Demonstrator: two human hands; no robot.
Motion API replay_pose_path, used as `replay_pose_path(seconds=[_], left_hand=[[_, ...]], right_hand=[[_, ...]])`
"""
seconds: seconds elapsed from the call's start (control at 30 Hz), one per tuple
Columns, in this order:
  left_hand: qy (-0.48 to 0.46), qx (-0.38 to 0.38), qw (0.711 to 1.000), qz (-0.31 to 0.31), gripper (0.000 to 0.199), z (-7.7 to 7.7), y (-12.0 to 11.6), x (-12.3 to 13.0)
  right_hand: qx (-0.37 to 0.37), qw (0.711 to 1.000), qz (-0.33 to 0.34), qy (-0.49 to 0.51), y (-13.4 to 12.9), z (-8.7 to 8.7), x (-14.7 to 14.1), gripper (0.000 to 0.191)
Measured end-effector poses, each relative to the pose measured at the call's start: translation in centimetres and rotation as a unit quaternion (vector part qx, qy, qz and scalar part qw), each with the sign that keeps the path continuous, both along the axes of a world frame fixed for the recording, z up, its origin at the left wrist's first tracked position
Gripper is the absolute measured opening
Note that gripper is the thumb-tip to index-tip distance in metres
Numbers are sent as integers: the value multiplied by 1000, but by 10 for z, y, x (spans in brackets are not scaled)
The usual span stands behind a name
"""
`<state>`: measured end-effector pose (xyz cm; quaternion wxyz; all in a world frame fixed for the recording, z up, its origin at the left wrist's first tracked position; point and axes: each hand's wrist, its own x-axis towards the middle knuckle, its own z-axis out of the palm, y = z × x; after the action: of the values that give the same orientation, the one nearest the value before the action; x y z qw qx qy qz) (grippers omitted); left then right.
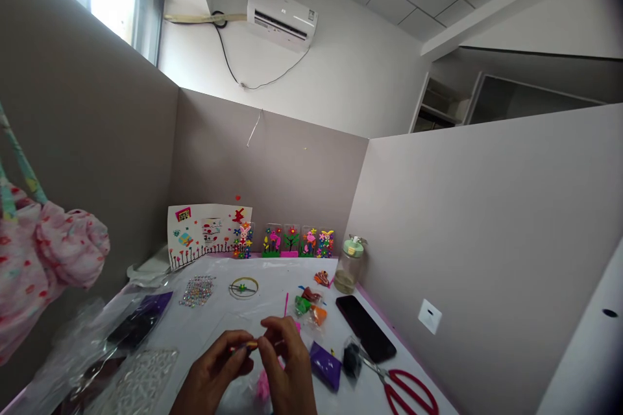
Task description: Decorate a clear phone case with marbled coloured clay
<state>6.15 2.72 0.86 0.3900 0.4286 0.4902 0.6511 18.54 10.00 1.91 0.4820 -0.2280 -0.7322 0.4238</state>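
Note:
Both hands are close together over the white table at the lower middle. My left hand (219,366) pinches a small orange and dark piece (250,345) between thumb and fingers. The thumb and index fingertip of my right hand (287,360) meet the right end of that piece. Beneath and between the hands lies a pink lump (263,386), partly covered. Just right of my right hand is a purple packet (325,366), with a black lump in clear wrap (351,360) beside it.
Red-handled scissors (411,392) and a black phone (366,329) lie at right, a lidded bottle (348,266) behind. Green and orange packets (311,307), a wire ring (243,288) and gems (197,290) sit further back. Decorated panels (291,241) line the wall; plastic bags (78,356) lie left.

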Motion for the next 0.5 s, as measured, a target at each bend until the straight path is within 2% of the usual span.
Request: replay_pose_path(seconds=[0.07, 0.2, 0.33, 0.43, 0.5], left_hand=[[-14, 0, 1000, 1, 34, -2, 1, -1], [-16, -8, 999, 26, 36, -1, 3, -1], [-7, -5, 1000, 8, 33, 4, 1, 0], [1, -13, 1000, 13, 27, 4, -2, -2], [20, -20, 999, 26, 26, 2, -3, -3]], right_hand=[[-42, 999, 6, -1, 1, -1, -1, 19], [-93, 995, 41, 8, 1, -1, -4, 5], [-122, 990, 55, 49, 0, 0, -6, 8], [-114, 990, 70, 49, -2, -2, -6, 12], [-92, 994, 56, 36, -2, -3, -5, 9]])
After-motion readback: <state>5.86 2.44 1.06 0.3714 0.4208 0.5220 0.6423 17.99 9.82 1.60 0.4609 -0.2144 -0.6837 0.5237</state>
